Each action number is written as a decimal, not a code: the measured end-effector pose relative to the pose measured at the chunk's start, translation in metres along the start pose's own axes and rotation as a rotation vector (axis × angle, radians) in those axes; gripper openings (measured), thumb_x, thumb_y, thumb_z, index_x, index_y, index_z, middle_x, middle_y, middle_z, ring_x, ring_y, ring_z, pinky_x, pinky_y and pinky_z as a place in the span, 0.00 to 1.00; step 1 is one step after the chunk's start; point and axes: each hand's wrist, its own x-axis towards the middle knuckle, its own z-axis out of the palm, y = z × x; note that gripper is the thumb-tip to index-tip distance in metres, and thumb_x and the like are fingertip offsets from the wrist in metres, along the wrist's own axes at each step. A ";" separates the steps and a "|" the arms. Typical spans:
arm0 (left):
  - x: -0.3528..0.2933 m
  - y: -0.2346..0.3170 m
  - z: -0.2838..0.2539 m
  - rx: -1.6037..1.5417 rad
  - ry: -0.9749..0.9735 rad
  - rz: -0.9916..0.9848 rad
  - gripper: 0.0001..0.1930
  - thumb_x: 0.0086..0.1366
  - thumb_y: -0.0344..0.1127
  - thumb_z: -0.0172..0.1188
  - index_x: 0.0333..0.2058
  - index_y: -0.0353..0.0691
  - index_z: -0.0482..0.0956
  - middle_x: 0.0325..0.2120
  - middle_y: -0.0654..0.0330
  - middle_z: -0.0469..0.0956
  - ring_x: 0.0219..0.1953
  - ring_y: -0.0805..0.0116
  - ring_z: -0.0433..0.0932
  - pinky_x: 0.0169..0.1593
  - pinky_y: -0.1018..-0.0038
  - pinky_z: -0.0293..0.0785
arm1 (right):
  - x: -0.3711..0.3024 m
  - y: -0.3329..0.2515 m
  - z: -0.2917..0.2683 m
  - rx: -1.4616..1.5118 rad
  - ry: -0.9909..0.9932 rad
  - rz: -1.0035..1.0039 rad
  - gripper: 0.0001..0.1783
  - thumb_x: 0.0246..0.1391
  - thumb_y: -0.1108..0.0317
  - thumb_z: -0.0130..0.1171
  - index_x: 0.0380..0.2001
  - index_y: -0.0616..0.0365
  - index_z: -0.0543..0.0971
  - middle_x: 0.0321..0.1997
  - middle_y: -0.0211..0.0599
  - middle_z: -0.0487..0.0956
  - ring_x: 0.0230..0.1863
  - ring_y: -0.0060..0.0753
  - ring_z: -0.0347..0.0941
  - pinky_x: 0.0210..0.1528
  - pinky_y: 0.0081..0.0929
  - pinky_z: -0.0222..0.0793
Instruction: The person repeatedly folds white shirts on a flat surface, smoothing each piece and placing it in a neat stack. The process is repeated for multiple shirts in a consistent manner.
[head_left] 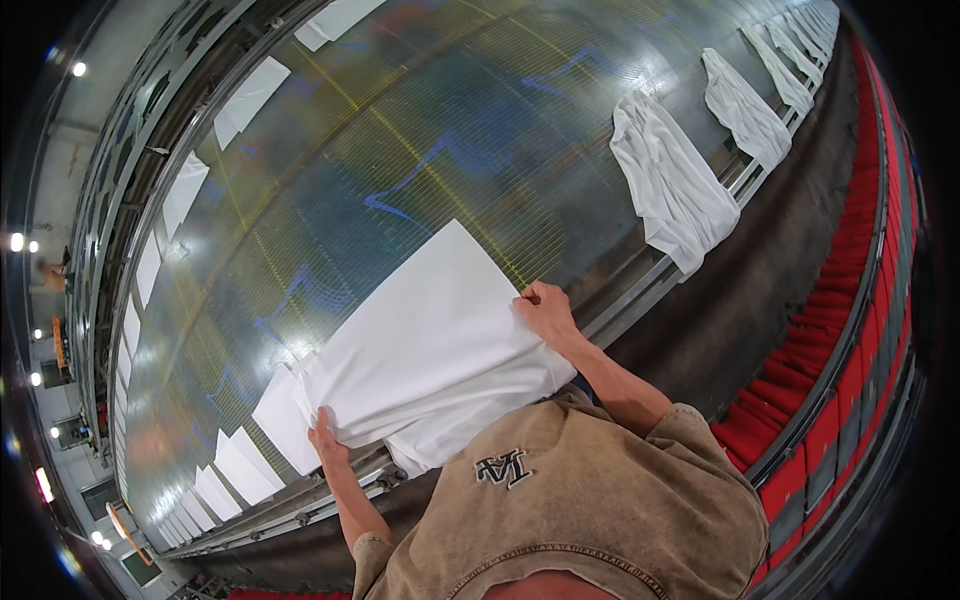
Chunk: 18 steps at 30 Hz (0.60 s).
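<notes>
A white fabric piece lies on the long, shiny table in front of me. Its far part is flat and comes to a corner, while the near part is gathered in folds and hangs over the table's edge against my body. At the fabric's right edge, my right hand is closed with the cloth pinched in its fingers. My left hand grips the left edge near the table's rail, thumb on top; its other fingers are partly hidden. Another white piece lies flat just beyond the left hand.
Crumpled white fabric drapes over the table edge on the right, with several similar pieces farther along. Flat white pieces line the near left edge and the far side. A metal rail borders the table. Red fabric fills a rack at right.
</notes>
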 end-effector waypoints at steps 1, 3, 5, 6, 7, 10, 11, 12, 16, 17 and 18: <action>-0.001 0.001 0.000 0.004 0.002 -0.001 0.28 0.64 0.39 0.69 0.59 0.32 0.71 0.49 0.51 0.79 0.48 0.55 0.81 0.50 0.57 0.81 | -0.001 0.000 0.000 -0.005 0.011 -0.007 0.12 0.49 0.66 0.65 0.26 0.66 0.81 0.28 0.45 0.83 0.32 0.40 0.80 0.41 0.36 0.75; -0.001 0.001 0.001 0.013 0.003 0.000 0.28 0.65 0.39 0.69 0.59 0.32 0.71 0.49 0.51 0.79 0.49 0.55 0.81 0.50 0.57 0.81 | -0.001 -0.002 0.000 -0.002 0.019 0.012 0.12 0.48 0.66 0.66 0.26 0.66 0.80 0.28 0.45 0.83 0.32 0.41 0.80 0.40 0.36 0.75; -0.002 0.001 0.001 0.017 0.013 0.005 0.28 0.65 0.39 0.69 0.59 0.32 0.71 0.50 0.51 0.79 0.49 0.55 0.81 0.50 0.57 0.81 | -0.002 -0.003 -0.001 -0.028 0.026 0.001 0.12 0.46 0.66 0.66 0.25 0.66 0.80 0.28 0.45 0.83 0.32 0.41 0.80 0.40 0.36 0.75; -0.001 0.001 0.000 0.029 0.019 -0.004 0.28 0.65 0.39 0.69 0.59 0.32 0.71 0.50 0.51 0.79 0.49 0.56 0.81 0.50 0.57 0.81 | -0.002 -0.004 -0.002 -0.028 0.023 0.011 0.12 0.46 0.66 0.67 0.25 0.66 0.80 0.27 0.45 0.83 0.32 0.42 0.81 0.40 0.36 0.75; -0.001 0.001 0.000 0.032 0.031 -0.012 0.28 0.65 0.39 0.69 0.59 0.32 0.71 0.50 0.51 0.79 0.49 0.56 0.81 0.50 0.57 0.81 | -0.002 -0.005 -0.002 -0.040 0.030 0.003 0.12 0.46 0.66 0.67 0.25 0.65 0.80 0.27 0.45 0.83 0.32 0.42 0.81 0.40 0.36 0.75; 0.001 -0.001 -0.002 0.028 0.019 0.005 0.29 0.65 0.39 0.69 0.59 0.32 0.71 0.50 0.52 0.79 0.50 0.56 0.80 0.50 0.57 0.81 | -0.002 -0.007 -0.002 -0.046 0.035 0.009 0.12 0.45 0.66 0.68 0.25 0.65 0.80 0.27 0.45 0.83 0.32 0.42 0.81 0.40 0.36 0.75; 0.002 -0.002 -0.002 0.022 0.021 0.009 0.29 0.65 0.39 0.69 0.59 0.32 0.71 0.50 0.52 0.79 0.50 0.56 0.80 0.50 0.57 0.81 | -0.001 -0.007 -0.002 -0.048 0.034 0.016 0.12 0.45 0.66 0.68 0.25 0.65 0.80 0.27 0.45 0.83 0.32 0.42 0.81 0.40 0.36 0.75; 0.002 -0.002 -0.003 0.026 0.008 0.014 0.29 0.65 0.39 0.69 0.59 0.31 0.71 0.50 0.52 0.79 0.50 0.56 0.80 0.50 0.57 0.81 | -0.001 -0.007 -0.002 -0.052 0.034 0.023 0.12 0.45 0.66 0.68 0.25 0.65 0.80 0.27 0.45 0.83 0.32 0.41 0.81 0.40 0.36 0.75; 0.000 -0.002 -0.001 0.036 0.041 -0.001 0.29 0.64 0.38 0.69 0.59 0.31 0.71 0.50 0.51 0.79 0.50 0.55 0.80 0.51 0.58 0.80 | 0.001 -0.004 -0.001 -0.051 0.031 0.030 0.12 0.44 0.65 0.68 0.25 0.65 0.81 0.27 0.44 0.83 0.32 0.41 0.81 0.40 0.36 0.75; 0.000 -0.002 -0.001 0.031 0.049 0.001 0.30 0.64 0.38 0.70 0.59 0.31 0.71 0.50 0.51 0.79 0.50 0.55 0.80 0.52 0.58 0.80 | 0.002 -0.003 -0.001 -0.049 0.028 0.034 0.12 0.44 0.65 0.68 0.25 0.65 0.81 0.27 0.44 0.83 0.32 0.41 0.81 0.40 0.36 0.75; -0.001 -0.002 -0.001 0.037 0.047 -0.003 0.30 0.64 0.38 0.70 0.59 0.31 0.71 0.50 0.51 0.79 0.50 0.55 0.80 0.52 0.58 0.80 | 0.002 -0.003 -0.001 -0.036 0.020 0.048 0.12 0.44 0.65 0.68 0.25 0.65 0.81 0.27 0.44 0.83 0.31 0.41 0.80 0.40 0.35 0.75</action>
